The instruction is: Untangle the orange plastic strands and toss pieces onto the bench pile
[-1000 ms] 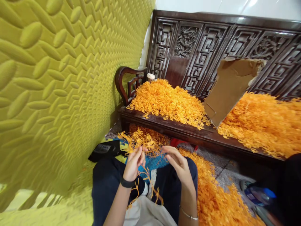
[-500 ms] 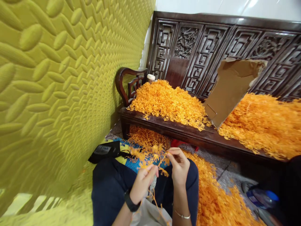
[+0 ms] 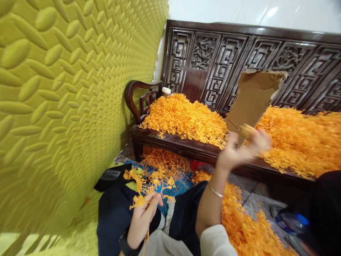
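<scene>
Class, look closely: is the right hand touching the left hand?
No, the right hand is raised toward the cardboard, well apart from the left.

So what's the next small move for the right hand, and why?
Probably lower the right hand to the orange pile right of the cardboard and open it. A small orange piece shows at its fingers, too blurred to confirm a grip, and that pile is close by. The left hand holds orange sprigs over the lap.
</scene>
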